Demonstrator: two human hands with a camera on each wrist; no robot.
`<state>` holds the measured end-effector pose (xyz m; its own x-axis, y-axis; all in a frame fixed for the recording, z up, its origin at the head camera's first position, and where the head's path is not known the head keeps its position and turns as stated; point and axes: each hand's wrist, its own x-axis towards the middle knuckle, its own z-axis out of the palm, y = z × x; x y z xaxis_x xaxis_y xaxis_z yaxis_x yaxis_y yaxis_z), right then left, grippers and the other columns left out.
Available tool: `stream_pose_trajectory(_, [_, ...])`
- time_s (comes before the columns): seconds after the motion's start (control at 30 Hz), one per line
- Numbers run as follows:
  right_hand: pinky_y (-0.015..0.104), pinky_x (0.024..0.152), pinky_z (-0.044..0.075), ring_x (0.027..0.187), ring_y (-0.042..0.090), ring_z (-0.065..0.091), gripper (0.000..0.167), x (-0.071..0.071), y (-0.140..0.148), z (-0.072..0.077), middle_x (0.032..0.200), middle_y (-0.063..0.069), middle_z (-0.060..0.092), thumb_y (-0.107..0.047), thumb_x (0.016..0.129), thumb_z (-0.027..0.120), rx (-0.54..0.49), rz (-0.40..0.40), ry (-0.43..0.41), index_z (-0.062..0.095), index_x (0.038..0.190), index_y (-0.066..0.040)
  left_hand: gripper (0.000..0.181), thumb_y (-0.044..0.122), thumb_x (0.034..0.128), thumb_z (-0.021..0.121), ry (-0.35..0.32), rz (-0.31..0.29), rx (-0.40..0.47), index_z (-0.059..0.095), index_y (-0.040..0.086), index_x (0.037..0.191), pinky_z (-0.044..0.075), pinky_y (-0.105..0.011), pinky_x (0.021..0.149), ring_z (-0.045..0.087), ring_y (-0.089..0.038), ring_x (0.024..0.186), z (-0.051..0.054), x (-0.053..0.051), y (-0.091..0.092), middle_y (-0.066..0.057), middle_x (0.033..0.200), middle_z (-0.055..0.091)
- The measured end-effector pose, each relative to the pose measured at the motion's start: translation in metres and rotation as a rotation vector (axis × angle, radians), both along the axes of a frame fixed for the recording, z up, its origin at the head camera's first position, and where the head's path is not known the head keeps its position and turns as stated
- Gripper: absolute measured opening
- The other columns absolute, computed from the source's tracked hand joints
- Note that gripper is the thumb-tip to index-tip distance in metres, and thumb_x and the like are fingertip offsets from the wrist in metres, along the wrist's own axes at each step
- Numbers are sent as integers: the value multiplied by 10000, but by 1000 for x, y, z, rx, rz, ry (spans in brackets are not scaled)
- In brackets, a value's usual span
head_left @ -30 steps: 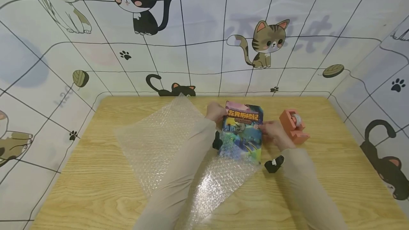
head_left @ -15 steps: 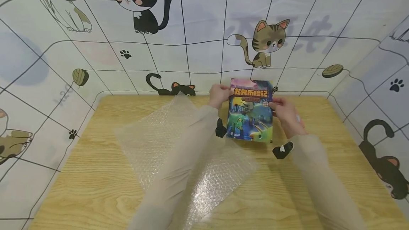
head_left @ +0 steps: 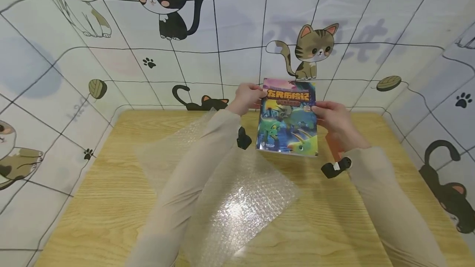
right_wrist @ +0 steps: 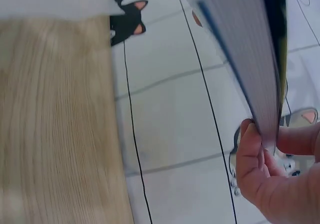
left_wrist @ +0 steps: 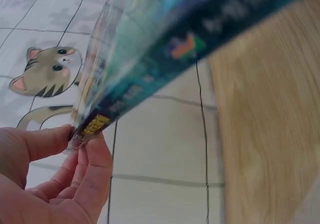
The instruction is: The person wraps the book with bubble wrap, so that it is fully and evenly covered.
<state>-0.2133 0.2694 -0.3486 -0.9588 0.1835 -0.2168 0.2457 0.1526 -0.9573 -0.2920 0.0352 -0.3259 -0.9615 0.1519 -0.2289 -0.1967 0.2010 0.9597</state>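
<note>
A colourful paperback book (head_left: 287,120) with dinosaurs on its cover is held up above the back of the table, its front facing the head camera. My left hand (head_left: 246,97) pinches its upper left edge; in the left wrist view the thumb and fingers of that left hand (left_wrist: 65,169) grip the end of the dark spine (left_wrist: 145,78). On the other side, my right hand (head_left: 335,120) pinches the upper right edge. The right wrist view has the right hand (right_wrist: 277,171) with thumb and fingers on either side of the white page block (right_wrist: 245,48).
A sheet of clear bubble wrap (head_left: 241,201) lies flat on the wooden table (head_left: 96,201), partly under my left sleeve. An orange tape dispenser (head_left: 333,145) stands at the right, mostly hidden behind my right hand. A wall covering with cats (head_left: 237,24) rises behind.
Both hands have raised the book off the bubble wrap, up and toward the back wall. My right hand and the book now hide most of the tape dispenser.
</note>
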Motion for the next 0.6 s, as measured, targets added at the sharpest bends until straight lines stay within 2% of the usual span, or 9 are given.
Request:
stream_pose_trajectory(0.1, [237, 847, 495, 917, 121, 557, 542, 9, -26, 12, 1136, 71, 510, -260, 956, 535, 9, 43, -17, 379, 1378, 42, 197, 140, 888, 646, -12, -14, -7, 621, -2, 1023, 549, -384, 777, 653, -247, 822, 4, 1, -20, -143, 981, 658])
stream_pose_trajectory(0.23, [161, 726, 495, 852, 74, 539, 469, 12, -50, 15, 1056, 24, 483, -196, 980, 485, -48, 106, -7, 354, 1354, 57, 201, 135, 890, 641, -41, -23, -19, 608, -6, 1030, 540, -387, 806, 643, -246, 840, 5, 2, -48, -152, 995, 648])
stream_pose_trajectory(0.43, [186, 733, 487, 850, 98, 517, 317, 14, -81, 8, 1026, 23, 472, -136, 980, 481, -144, 176, -31, 407, 1248, 17, 209, 142, 891, 642, -109, -21, -69, 613, -3, 1038, 535, -380, 820, 632, -205, 799, 2, 6, -89, -148, 998, 653])
stream_pose_trajectory(0.6, [218, 764, 486, 855, 116, 522, 373, 14, -107, -4, 1042, 42, 478, -121, 981, 478, -178, 239, -46, 380, 1292, 60, 235, 135, 890, 642, -142, 3, -97, 597, -11, 1069, 553, -348, 766, 637, -174, 752, -6, 15, -122, -150, 995, 661])
